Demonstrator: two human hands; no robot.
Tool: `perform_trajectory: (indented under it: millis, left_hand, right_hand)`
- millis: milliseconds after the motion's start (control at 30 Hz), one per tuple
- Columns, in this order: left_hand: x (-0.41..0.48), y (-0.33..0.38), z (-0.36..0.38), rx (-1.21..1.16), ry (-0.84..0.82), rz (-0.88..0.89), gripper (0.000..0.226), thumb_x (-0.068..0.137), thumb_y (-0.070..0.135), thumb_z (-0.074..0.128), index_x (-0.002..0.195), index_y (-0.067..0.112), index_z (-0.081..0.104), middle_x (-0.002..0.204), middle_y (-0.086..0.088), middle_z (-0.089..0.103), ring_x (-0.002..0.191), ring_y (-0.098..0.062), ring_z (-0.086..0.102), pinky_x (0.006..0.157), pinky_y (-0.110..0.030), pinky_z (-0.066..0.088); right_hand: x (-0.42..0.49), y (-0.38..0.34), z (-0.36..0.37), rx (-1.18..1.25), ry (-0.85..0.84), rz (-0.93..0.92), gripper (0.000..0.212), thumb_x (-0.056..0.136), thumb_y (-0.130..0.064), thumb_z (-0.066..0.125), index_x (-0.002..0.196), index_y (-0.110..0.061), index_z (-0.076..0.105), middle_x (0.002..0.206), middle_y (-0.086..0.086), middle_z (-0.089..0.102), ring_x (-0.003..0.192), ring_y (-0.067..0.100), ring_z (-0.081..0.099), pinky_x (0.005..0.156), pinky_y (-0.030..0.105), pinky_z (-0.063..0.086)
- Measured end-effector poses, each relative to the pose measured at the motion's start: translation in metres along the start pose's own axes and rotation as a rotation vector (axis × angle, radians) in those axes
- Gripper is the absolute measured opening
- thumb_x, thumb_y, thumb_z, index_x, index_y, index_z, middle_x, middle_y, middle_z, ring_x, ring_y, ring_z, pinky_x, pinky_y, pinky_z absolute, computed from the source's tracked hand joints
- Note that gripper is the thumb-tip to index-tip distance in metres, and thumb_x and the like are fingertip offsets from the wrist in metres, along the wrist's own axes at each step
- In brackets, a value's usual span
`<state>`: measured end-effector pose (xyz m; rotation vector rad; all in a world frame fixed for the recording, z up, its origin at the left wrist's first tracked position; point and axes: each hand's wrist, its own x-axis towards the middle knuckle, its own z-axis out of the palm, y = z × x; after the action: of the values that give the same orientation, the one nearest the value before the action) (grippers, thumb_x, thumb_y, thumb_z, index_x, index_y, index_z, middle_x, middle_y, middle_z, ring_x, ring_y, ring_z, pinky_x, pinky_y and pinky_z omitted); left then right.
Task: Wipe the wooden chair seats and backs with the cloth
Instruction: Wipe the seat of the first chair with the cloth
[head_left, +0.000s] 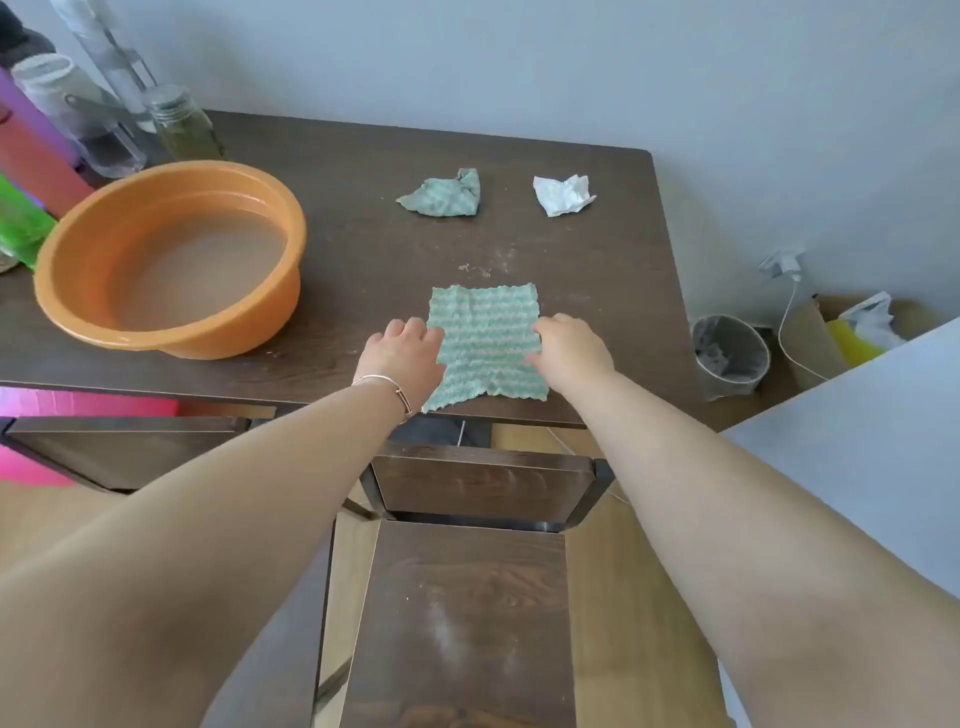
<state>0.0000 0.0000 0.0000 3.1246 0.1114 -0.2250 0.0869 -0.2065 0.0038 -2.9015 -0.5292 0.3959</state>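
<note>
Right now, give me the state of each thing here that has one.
Flat cloth, spread out on the table, a hand on each side edge.
Left hand, fingers bent onto the cloth's left edge.
Right hand, fingers bent onto its right edge.
Second cloth, crumpled.
Tissue, crumpled.
Basin, upright, holding cloudy water.
Chair seat, dusty, not yet wiped.
Jar, lid on.

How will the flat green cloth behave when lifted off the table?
Likely floppy: the cloth lies flat with wavy edges, and the crumpled cloth behind it shows soft folds. Probably light and grippy rather than slippery, given its ribbed weave. Possibly damp and clingy, since the basin holds water; wetness isn't visible.
</note>
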Motion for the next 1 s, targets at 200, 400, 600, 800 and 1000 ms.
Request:
perform_trajectory:
  millis: [200, 400, 600, 800, 1000]
  left_hand:
    - [0.030, -0.009, 0.019, -0.037, -0.048, -0.022, 0.039, 0.096, 0.041, 0.049, 0.130, 0.023, 0.048, 0.129, -0.004, 0.048, 0.117, -0.027, 0.043, 0.094, -0.040, 0.040]
    - [0.043, -0.016, 0.031, -0.095, -0.038, -0.062, 0.036, 0.094, 0.046, 0.052, 0.126, 0.030, 0.055, 0.127, -0.002, 0.049, 0.117, -0.027, 0.041, 0.096, -0.042, 0.036]
    - [0.048, -0.020, 0.040, -0.165, 0.054, -0.057, 0.027, 0.092, 0.045, 0.057, 0.114, 0.029, 0.063, 0.121, 0.001, 0.054, 0.116, -0.026, 0.041, 0.095, -0.042, 0.034]
    - [0.047, -0.016, 0.039, -0.153, 0.052, -0.068, 0.020, 0.095, 0.040, 0.056, 0.104, 0.025, 0.066, 0.117, 0.001, 0.054, 0.111, -0.026, 0.042, 0.092, -0.041, 0.036]
    - [0.025, -0.019, 0.016, -0.309, 0.046, -0.049, 0.013, 0.097, 0.037, 0.051, 0.097, 0.026, 0.058, 0.106, 0.003, 0.062, 0.101, -0.027, 0.052, 0.089, -0.041, 0.037]
  right_hand:
    - [0.028, 0.001, 0.016, -0.006, -0.032, -0.046, 0.038, 0.097, -0.025, 0.059, 0.135, -0.020, 0.057, 0.134, 0.004, 0.054, 0.125, 0.027, 0.041, 0.094, 0.045, 0.048]
    - [0.037, 0.003, 0.041, 0.083, 0.065, -0.031, 0.030, 0.097, -0.024, 0.060, 0.126, -0.016, 0.065, 0.121, 0.004, 0.058, 0.117, 0.026, 0.042, 0.088, 0.040, 0.047]
    - [0.041, 0.008, 0.046, 0.217, 0.125, -0.012, 0.013, 0.094, -0.022, 0.064, 0.105, -0.016, 0.069, 0.105, -0.004, 0.060, 0.110, 0.022, 0.047, 0.087, 0.039, 0.047]
    - [0.036, 0.003, 0.042, 0.163, 0.094, -0.005, 0.011, 0.097, -0.020, 0.059, 0.093, -0.014, 0.066, 0.105, 0.000, 0.060, 0.111, 0.024, 0.045, 0.087, 0.039, 0.046]
    - [0.011, 0.003, 0.024, 0.276, 0.076, 0.018, 0.008, 0.100, -0.019, 0.051, 0.093, -0.017, 0.056, 0.097, 0.000, 0.060, 0.104, 0.026, 0.054, 0.083, 0.041, 0.049]
